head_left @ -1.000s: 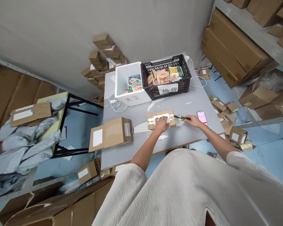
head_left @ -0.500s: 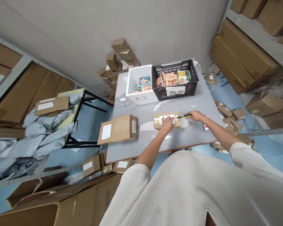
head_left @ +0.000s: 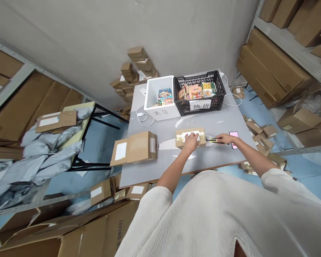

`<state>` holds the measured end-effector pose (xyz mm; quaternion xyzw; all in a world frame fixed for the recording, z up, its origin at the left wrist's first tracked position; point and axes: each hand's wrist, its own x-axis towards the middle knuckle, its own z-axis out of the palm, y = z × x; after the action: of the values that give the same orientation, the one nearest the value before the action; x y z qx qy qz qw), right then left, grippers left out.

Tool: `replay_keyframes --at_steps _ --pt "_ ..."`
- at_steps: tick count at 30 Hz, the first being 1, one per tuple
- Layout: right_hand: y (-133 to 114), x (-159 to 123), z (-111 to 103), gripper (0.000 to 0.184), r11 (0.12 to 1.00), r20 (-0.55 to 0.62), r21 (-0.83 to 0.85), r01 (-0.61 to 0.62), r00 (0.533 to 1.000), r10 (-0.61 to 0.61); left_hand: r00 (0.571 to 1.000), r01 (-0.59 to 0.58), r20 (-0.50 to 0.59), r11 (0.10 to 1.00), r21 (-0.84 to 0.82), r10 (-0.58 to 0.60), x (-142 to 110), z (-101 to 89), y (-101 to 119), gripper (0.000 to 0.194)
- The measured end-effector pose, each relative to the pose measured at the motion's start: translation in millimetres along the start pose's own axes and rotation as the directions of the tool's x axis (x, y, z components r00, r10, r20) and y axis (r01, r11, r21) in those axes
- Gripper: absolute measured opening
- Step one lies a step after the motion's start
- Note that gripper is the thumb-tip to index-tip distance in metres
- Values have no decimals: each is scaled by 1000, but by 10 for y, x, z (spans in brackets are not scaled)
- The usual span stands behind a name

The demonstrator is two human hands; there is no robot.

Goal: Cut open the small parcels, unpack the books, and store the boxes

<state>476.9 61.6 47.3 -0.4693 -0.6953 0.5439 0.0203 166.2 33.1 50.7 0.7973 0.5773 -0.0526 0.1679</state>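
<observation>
A small taped cardboard box (head_left: 182,136) with a white label lies on the grey table (head_left: 171,157). My left hand (head_left: 192,141) presses flat on top of it. My right hand (head_left: 225,138) grips a yellow-and-black utility knife (head_left: 213,140), its tip at the box's right end. A pink phone (head_left: 234,139) lies just right of that hand.
A larger cardboard box (head_left: 133,147) sits at the table's left. At the back stand a white foam box (head_left: 160,109) and a black crate (head_left: 200,93) of colourful packs. Small boxes litter the floor; shelves of cartons flank both sides.
My right hand drew the knife back slightly toward me along the box's right end. My left hand stayed on the box. The camera view shifted a little.
</observation>
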Motion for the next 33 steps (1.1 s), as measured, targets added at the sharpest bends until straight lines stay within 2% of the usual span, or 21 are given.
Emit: replay_keyframes --at_steps 3,7,9,12,15,18,21,25,33 --pt "40 -22 91 41 996 -107 87 -20 994 30 1000 -1 21 1000 -3 1 28 -17 -9 63" --pt "36 -59 183 33 980 -273 193 -54 956 107 1000 3 4 999 -54 -3 25 -51 -24 78" --pt "12 -98 234 28 977 -320 207 -43 941 109 999 12 -43 997 -78 -15 25 -82 -35 69" --pt "-46 -158 320 31 994 -372 111 -15 927 55 992 35 -122 997 -66 -43 65 -135 -57 48" --pt "-109 -197 388 38 996 -416 -85 21 908 -55 987 35 -154 999 -28 -39 147 -152 -81 50" --pt "-147 -213 425 41 952 -426 -305 4 894 -141 992 -6 -128 1000 1 6 232 -108 -102 59" --pt "-153 -216 449 46 895 -408 -442 -51 900 -151 995 -22 -97 1000 -7 21 296 -51 -121 66" --pt "-139 -204 474 47 872 -408 -483 -77 901 -146 995 -47 -94 999 -27 44 332 -6 -148 74" --pt "-117 -174 491 48 881 -398 -465 -90 910 -118 981 -139 -133 990 30 142 268 113 -200 77"
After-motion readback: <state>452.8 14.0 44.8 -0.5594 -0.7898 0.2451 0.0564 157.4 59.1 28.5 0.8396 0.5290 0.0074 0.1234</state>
